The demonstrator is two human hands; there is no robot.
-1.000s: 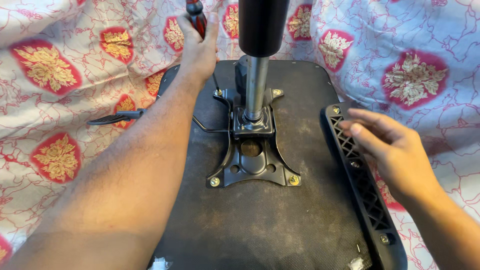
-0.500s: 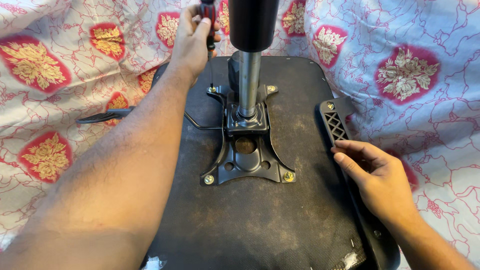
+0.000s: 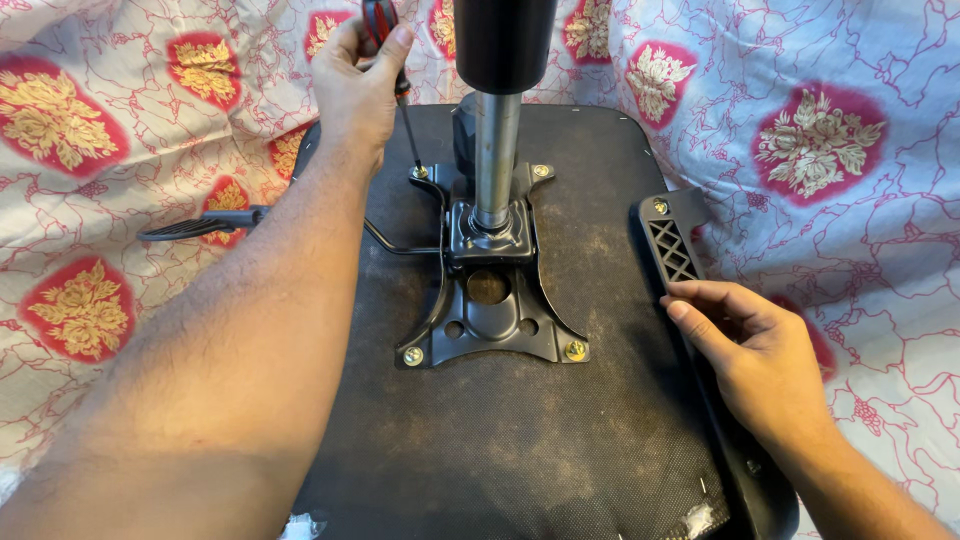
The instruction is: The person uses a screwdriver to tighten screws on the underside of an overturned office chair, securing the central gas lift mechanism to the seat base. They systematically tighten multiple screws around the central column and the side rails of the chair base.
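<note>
My left hand, upper left, is clamped on the screwdriver, its shaft slanting down onto the plate's rear-left screw, while my right hand rests flat on the armrest.

Your left hand is way out front, arm stretched long and bare up the left side, fingers and thumb curled tight in a fist-like grip, knuckles up. Your right hand sits low on the right, palm down, fingers flat and together pointing left.
</note>
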